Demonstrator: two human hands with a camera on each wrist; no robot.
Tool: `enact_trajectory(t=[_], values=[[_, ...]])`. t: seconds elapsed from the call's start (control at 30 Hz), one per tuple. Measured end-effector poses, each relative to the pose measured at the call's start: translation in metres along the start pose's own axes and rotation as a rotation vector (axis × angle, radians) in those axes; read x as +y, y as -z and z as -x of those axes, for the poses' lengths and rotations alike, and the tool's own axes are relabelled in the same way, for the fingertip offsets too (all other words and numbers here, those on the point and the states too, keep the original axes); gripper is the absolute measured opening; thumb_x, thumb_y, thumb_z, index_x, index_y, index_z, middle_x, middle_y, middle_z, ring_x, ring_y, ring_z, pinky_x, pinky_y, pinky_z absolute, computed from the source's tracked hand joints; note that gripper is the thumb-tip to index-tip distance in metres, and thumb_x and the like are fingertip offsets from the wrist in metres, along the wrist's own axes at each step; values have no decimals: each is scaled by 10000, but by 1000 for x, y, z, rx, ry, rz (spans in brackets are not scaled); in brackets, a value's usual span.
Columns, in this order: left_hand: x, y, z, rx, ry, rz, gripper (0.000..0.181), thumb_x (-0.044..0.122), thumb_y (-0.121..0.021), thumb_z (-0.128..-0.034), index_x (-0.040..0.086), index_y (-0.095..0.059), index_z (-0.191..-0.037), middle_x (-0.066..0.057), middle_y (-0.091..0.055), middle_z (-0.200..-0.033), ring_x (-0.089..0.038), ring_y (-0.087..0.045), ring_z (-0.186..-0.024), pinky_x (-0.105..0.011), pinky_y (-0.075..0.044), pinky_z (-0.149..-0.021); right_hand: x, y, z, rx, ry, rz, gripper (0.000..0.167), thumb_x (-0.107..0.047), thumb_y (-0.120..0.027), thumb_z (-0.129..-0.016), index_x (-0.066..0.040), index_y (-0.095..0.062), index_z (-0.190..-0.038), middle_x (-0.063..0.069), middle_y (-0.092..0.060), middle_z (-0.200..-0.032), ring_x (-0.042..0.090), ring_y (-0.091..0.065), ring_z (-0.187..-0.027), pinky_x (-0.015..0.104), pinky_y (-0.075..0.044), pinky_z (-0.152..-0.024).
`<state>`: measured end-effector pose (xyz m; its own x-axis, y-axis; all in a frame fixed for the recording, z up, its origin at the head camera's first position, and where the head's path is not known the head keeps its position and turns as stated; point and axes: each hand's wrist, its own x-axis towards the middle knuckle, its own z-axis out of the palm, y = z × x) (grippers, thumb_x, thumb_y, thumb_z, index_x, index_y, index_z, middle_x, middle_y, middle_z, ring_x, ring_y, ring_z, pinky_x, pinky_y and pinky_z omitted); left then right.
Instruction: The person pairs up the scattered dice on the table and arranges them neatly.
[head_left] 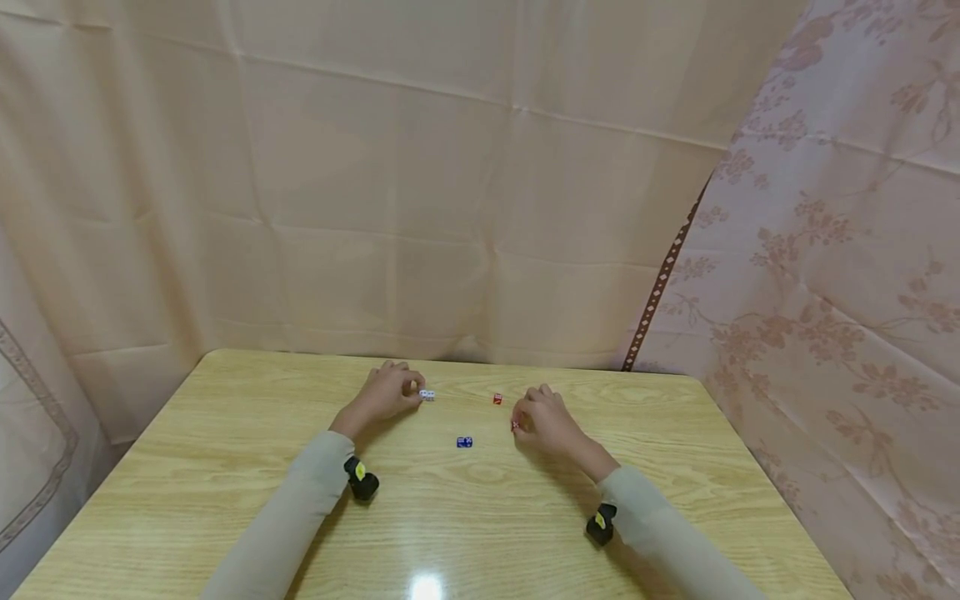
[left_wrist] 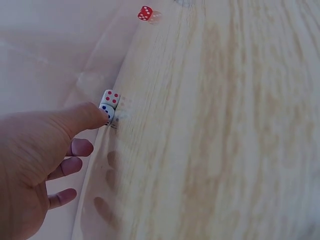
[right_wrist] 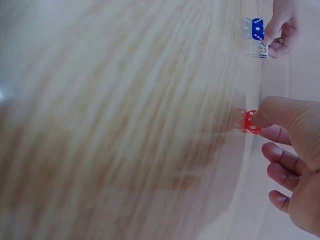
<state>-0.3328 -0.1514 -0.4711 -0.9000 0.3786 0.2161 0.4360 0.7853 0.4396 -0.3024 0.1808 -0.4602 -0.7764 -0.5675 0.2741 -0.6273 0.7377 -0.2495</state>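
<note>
My left hand pinches a white die with blue pips, its thumb covering part of the face. Right beside that die is a second white die, which shows red pips in the left wrist view. On the other side, my right hand holds a red die with white pips between thumb and forefinger, low at the tabletop. Another red die lies between the hands, nearer the back. Blue dice sit side by side in front of them.
The dice are on a glossy wood-grain table, whose back edge meets a beige curtain. A floral curtain hangs at the right. Black wrist cameras are strapped to both sleeves.
</note>
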Motion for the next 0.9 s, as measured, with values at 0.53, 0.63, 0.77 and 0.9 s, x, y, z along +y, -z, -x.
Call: enact_trajectory(t=[0.53,0.63,0.77,0.9], values=[[2,-2,1,14,-6,-36,76,186,-746,-907,166,-694,-959,-16,-529,-824,-188,-404,-828,-351,-259,-755,-4,0,7,19,11,12,153,-114,-840,-794,-151,-693,-813,-39,-508,-806,141,-361,-805,311,-266,-766],[2,-3,1,20,-8,-37,80,183,-748,-897,169,-696,-957,-4,-525,-813,-185,-406,-820,-350,-261,-754,-4,0,7,17,12,13,153,-109,-837,-797,-149,-690,-809,-37,-508,-808,141,-359,-807,318,-276,-772],[0,-4,1,23,-9,-35,77,187,-743,-895,172,-704,-960,9,-522,-804,-183,-401,-805,-349,-260,-751,-5,1,7,19,11,17,157,-109,-835,-796,-153,-684,-800,-40,-505,-807,140,-357,-805,324,-285,-776],[-1,-4,1,27,-10,-30,95,190,-739,-898,161,-707,-983,-4,-529,-811,-183,-397,-805,-352,-261,-749,-5,1,7,16,7,21,154,-116,-836,-796,-148,-686,-804,-40,-506,-810,144,-362,-808,329,-291,-775]])
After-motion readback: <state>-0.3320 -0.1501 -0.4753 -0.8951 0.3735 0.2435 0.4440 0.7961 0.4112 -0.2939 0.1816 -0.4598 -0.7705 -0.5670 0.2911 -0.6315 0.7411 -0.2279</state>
